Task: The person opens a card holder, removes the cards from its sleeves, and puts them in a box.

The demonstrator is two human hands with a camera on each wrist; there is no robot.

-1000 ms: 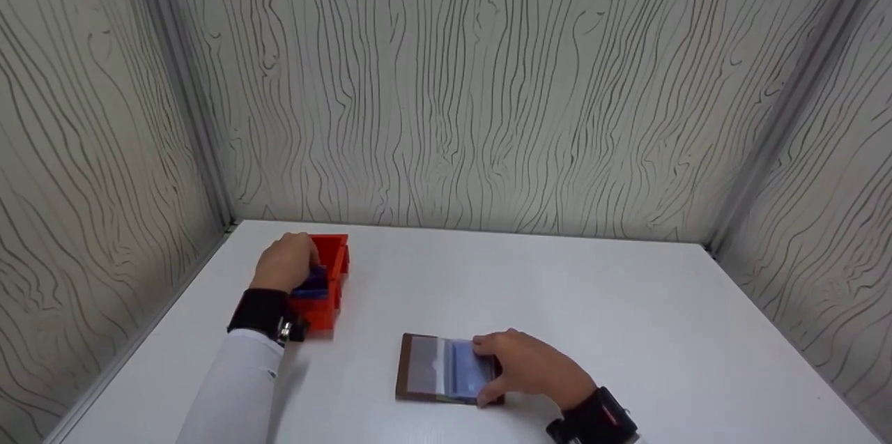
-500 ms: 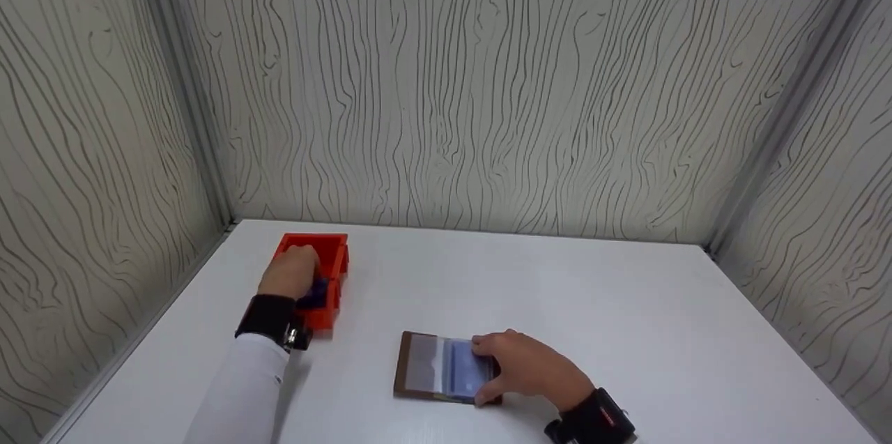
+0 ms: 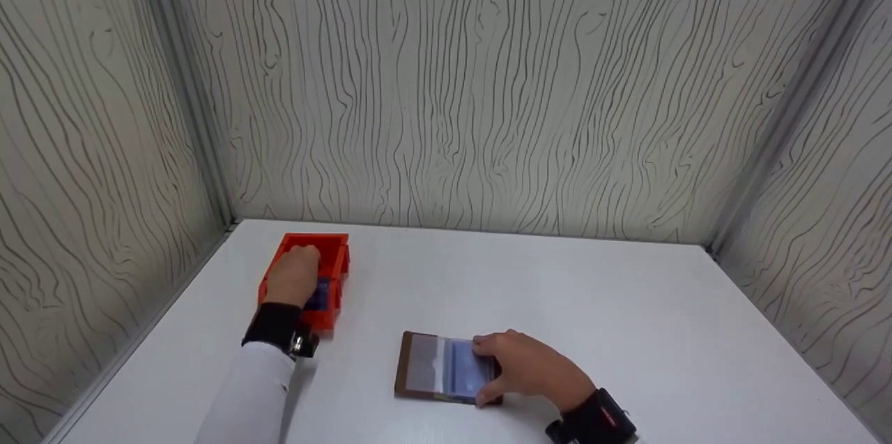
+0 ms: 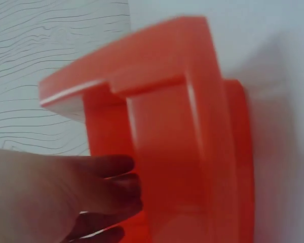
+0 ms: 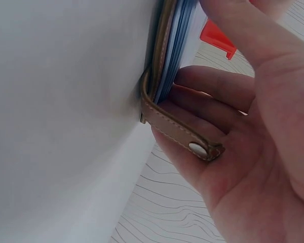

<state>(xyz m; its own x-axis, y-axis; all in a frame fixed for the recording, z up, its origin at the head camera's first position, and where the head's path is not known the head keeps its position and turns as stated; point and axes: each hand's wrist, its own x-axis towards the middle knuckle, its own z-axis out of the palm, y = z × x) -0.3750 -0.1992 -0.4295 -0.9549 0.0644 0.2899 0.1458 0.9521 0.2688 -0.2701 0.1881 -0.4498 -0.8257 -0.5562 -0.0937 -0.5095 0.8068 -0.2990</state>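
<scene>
My left hand (image 3: 291, 277) reaches down into a red plastic bin (image 3: 340, 273) at the table's left. In the left wrist view its loosely bent fingers (image 4: 119, 190) are inside the bin, with nothing visible between them. Dark blue cards or sleeves (image 3: 319, 295) lie in the bin beside the hand, partly covered by it. An opened brown card holder (image 3: 421, 364) with clear plastic sleeves lies on the table. My right hand (image 3: 533, 371) grips its right side, thumb at the near edge and fingers at the far edge. Its snap strap (image 5: 175, 129) sticks out toward the palm.
The white table (image 3: 592, 297) is bounded by wood-patterned panels (image 3: 446, 95) at the back and sides. The bin stands near the left edge, and the card holder lies at the front middle.
My left hand has lowered into the bin and shifted slightly right. The blue piece that was at its fingers now lies in the bin near the wrist. My right hand stays put.
</scene>
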